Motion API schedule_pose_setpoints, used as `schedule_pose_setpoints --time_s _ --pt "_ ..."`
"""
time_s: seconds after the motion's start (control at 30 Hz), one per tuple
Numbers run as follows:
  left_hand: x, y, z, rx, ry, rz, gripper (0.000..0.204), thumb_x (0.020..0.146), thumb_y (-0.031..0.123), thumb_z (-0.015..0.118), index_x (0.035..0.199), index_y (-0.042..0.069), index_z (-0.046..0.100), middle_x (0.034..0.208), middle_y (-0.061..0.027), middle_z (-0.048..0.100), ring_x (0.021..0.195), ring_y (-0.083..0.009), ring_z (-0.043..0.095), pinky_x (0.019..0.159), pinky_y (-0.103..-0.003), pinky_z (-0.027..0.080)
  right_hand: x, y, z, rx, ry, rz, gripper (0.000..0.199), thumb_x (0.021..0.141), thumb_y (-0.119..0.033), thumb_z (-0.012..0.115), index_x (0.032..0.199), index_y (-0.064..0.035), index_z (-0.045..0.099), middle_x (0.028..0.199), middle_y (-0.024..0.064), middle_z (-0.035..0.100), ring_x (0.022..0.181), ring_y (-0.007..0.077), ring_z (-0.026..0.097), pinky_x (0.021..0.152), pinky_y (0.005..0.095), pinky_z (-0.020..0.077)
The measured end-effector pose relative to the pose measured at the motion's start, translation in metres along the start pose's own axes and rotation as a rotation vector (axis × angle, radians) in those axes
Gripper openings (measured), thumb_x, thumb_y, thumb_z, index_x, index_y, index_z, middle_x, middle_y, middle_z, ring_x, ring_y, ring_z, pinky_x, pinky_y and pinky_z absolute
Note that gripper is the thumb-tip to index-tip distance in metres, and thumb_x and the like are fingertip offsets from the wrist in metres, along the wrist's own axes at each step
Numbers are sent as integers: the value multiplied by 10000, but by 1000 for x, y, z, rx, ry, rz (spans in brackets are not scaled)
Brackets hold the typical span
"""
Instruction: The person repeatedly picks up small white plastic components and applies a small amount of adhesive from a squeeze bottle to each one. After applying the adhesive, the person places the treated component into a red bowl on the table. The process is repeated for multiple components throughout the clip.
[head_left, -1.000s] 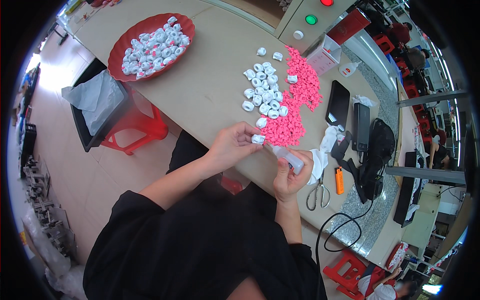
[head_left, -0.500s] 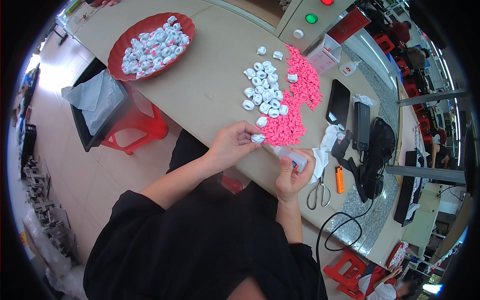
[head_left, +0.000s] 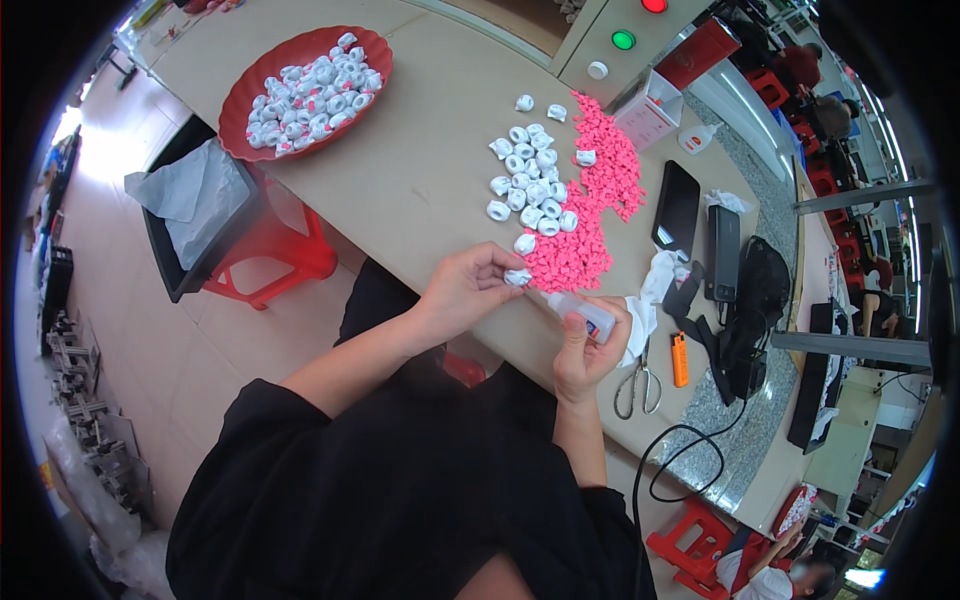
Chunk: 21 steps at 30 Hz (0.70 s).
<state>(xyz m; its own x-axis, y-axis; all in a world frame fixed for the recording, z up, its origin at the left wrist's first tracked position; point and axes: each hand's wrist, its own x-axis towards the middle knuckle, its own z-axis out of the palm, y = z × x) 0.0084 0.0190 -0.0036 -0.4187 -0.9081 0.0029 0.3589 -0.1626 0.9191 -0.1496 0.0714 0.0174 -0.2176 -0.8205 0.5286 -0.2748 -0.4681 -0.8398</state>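
White piece (head_left: 517, 277) stayed pinched in your left hand (head_left: 461, 288), bottle (head_left: 590, 312) gripped in your right hand (head_left: 589, 361), progress apparently slight.

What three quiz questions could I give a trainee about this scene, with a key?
1. What does the right hand hold?

2. True or false: the scissors lie nearer the right hand than the black phone does.

3. Fill in the colour: the left hand pinches one small ____ piece at its fingertips.

Key: 1. A translucent bottle. 2. True. 3. White: the held piece resembles those heaped in the red bowl.
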Motion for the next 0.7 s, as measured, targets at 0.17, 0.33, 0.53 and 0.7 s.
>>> schedule_pose_setpoints --time_s 0.17,0.33,0.53,0.7 --pt "0 2 -1 16 -14 -27 215 802 -66 581 995 -25 498 952 -82 591 896 -115 587 808 -242 489 0 0 3 90 108 -1 242 845 -155 589 961 -7 438 873 84 459 692 113 489 596 196 406" --pt "1 6 1 33 -7 -58 222 794 -56 597 990 -29 497 928 -84 604 869 -116 596 786 -239 497 -3 5 3 -5 72 -63 255 844 -170 596 962 -6 439 885 85 459 693 113 486 602 198 403" --pt "0 6 3 23 3 -61 232 787 -57 605 992 -34 498 925 -87 607 856 -114 600 774 -236 501 -2 3 3 -66 28 -92 250 841 -161 598 966 -7 446 896 88 462 726 118 470 633 212 392" --pt "-1 9 3 45 12 -87 236 785 -55 609 994 -33 502 918 -85 610 847 -112 602 767 -233 501 -2 3 4 -98 27 -112 254 836 -159 604 966 -6 448 897 89 463 736 124 460 645 219 387"
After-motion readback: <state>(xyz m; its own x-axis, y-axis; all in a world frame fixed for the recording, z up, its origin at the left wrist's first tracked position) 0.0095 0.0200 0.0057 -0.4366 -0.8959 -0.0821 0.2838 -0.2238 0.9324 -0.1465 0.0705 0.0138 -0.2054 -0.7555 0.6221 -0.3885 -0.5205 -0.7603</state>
